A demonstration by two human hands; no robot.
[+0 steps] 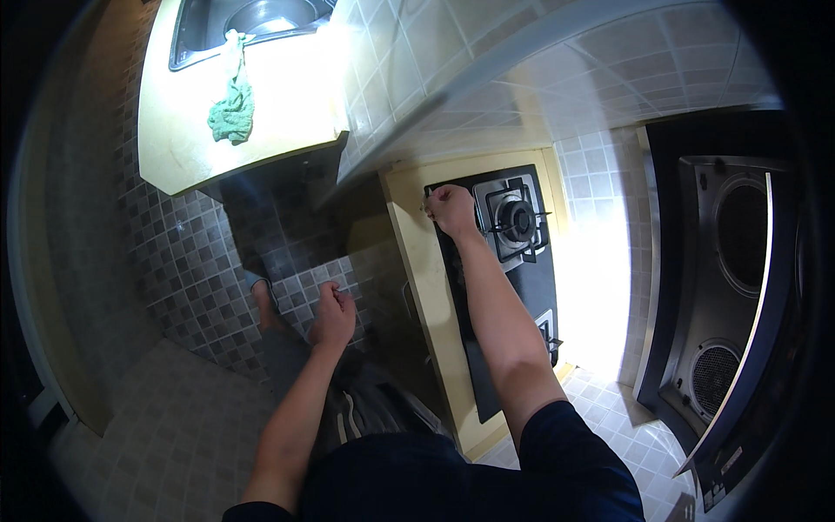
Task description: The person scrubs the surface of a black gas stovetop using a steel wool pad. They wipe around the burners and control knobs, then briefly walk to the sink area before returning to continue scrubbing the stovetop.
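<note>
My right hand (pixel 451 210) is over the front far corner of the black gas hob (pixel 522 297), with its fingers curled down near the edge. A small pale bit shows at the fingertips, too small and covered to name. Just right of this hand is a gas burner (pixel 518 220) with a black pan support. My left hand (pixel 334 316) hangs in the air above the floor, left of the counter, its fingers curled in with nothing visible in them.
A green cloth (pixel 233 112) lies on the cream countertop (pixel 293 104) by the sink (pixel 202 29). The hob sits in a lower cream counter (pixel 417 258). A dark range hood (pixel 688 287) hangs at the right. Below is the tiled floor (pixel 196 261).
</note>
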